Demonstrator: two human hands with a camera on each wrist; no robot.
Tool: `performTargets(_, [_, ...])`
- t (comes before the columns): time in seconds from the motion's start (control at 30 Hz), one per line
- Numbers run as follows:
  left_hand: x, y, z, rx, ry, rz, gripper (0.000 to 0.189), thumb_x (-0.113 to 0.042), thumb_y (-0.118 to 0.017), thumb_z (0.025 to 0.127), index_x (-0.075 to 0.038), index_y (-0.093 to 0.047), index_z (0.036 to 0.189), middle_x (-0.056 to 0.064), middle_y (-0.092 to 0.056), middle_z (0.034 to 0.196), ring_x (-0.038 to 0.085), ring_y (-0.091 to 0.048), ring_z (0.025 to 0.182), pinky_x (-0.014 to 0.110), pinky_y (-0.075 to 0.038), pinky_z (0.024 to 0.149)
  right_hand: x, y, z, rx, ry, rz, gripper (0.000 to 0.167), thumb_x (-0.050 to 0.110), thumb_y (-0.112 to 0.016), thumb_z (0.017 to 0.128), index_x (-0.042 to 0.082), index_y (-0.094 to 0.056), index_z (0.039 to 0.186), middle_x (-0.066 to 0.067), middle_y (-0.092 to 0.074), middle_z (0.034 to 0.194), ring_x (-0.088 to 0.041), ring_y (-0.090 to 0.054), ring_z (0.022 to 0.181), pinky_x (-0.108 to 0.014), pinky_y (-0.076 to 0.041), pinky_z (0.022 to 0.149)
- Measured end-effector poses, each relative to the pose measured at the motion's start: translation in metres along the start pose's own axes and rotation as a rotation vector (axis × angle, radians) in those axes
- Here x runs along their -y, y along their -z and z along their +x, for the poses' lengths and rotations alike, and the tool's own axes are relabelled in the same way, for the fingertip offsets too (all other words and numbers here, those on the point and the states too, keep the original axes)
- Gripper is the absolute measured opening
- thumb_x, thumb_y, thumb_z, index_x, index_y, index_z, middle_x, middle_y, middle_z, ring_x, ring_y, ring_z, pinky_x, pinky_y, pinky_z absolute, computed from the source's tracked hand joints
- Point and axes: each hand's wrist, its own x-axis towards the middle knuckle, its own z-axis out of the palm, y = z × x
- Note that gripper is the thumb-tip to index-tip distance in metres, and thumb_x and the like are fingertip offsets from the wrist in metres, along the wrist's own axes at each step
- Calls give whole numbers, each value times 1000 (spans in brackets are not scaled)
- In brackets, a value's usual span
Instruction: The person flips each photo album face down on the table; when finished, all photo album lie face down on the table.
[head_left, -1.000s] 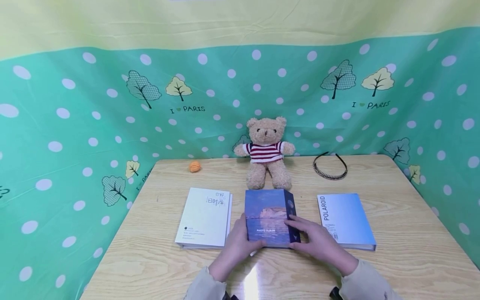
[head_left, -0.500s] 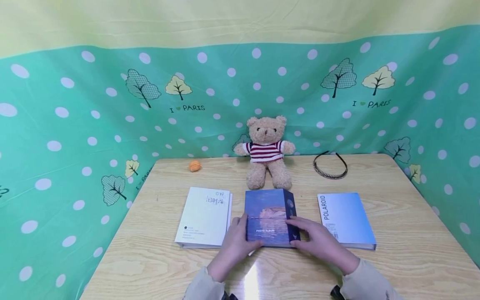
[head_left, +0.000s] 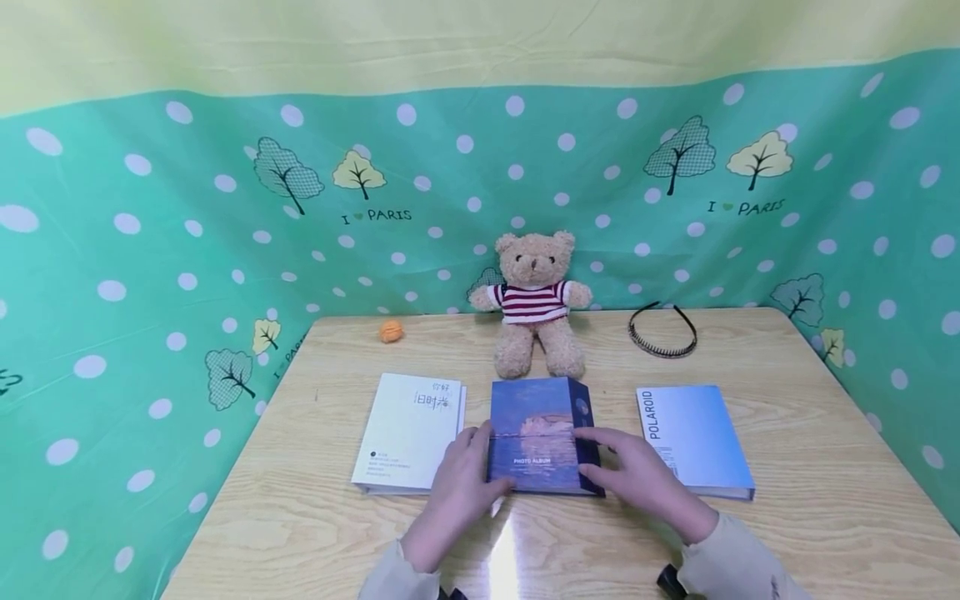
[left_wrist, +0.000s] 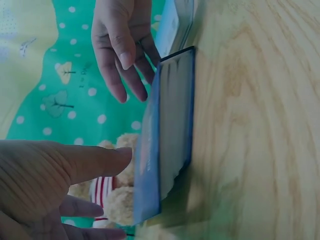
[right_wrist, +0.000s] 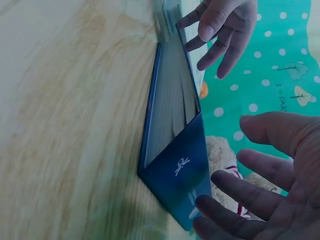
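A blue photo album [head_left: 532,433] with a sunset sea picture lies flat on the wooden table, its dark spine to the right. My left hand [head_left: 459,479] is beside the album's left edge, thumb and fingers spread and relaxed. On the spine side is my right hand [head_left: 637,471], its fingers extended and loosely parted. Both wrist views show the album's page block [left_wrist: 176,110] between its covers, with no fingers curled round it. In the right wrist view the spine [right_wrist: 182,167] bears a small white figure, and the right fingertips are close to it.
A white album [head_left: 408,433] lies to the left, and a pale blue POLAROID album [head_left: 697,437] to the right. Behind them sit a teddy bear [head_left: 534,300] in a striped shirt, a small orange object [head_left: 391,331] and a black headband [head_left: 663,337]. A dotted green curtain [head_left: 480,192] hangs behind.
Both hands have loosened from the photo album. The left hand has drawn a little to the left, its thumb off the front edge. The album lies in nearly the same spot.
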Motion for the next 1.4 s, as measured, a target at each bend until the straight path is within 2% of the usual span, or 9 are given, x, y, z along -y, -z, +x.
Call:
performTargets(0.23, [4, 17, -5, -21, 19, 5, 83, -27, -82, 75, 0, -43, 144, 25, -48, 138, 43, -47, 123, 55, -41, 102, 7, -2, 6, -21, -1, 46, 46, 19, -71, 89, 14, -60, 133, -5, -59, 134, -33, -54, 123, -51, -45, 99])
performTargets(0.4, [12, 24, -5, -74, 3, 8, 80, -25, -82, 76, 0, -46, 142, 25, -47, 139, 43, -46, 125, 54, -40, 103, 13, -4, 12, -10, 13, 123, 49, 13, -71, 89, 19, -58, 136, 0, -58, 135, -26, -56, 122, -47, -46, 99])
performTargets(0.53, [20, 28, -8, -119, -8, 10, 77, -23, -83, 75, 0, -48, 140, 26, -45, 140, 44, -46, 125, 56, -41, 101, 18, -8, 16, 0, 62, 130, 51, 13, -71, 88, 20, -58, 137, -1, -60, 133, -26, -58, 118, -47, -48, 97])
performTargets(0.67, [28, 31, -10, -140, -5, 15, 76, -23, -82, 76, -1, -49, 140, 25, -44, 141, 44, -44, 127, 57, -40, 101, 22, -12, 21, 18, 97, 138, 48, 16, -70, 90, 15, -57, 136, -5, -61, 131, -28, -60, 114, -49, -49, 95])
performTargets(0.97, [41, 39, -16, -160, 6, 51, 75, -24, -83, 75, -1, -51, 139, 24, -44, 142, 44, -42, 129, 56, -37, 104, 27, -24, 35, 106, 164, 246, 50, 16, -67, 93, 3, -52, 139, -14, -63, 126, -30, -62, 110, -47, -51, 92])
performTargets(1.23, [49, 42, -19, -177, -4, 85, 76, -23, -84, 74, -1, -51, 139, 25, -42, 143, 43, -39, 132, 56, -34, 107, 31, -32, 43, 190, 166, 356, 54, 17, -66, 94, 3, -46, 142, -19, -55, 134, -34, -60, 113, -43, -51, 94])
performTargets(1.4, [54, 45, -20, -182, -29, 159, 79, -27, -85, 72, -1, -51, 138, 26, -41, 144, 47, -37, 132, 60, -29, 108, 36, -38, 48, 208, 183, 359, 58, 18, -68, 93, -1, -45, 142, -22, -52, 137, -35, -60, 112, -40, -51, 93])
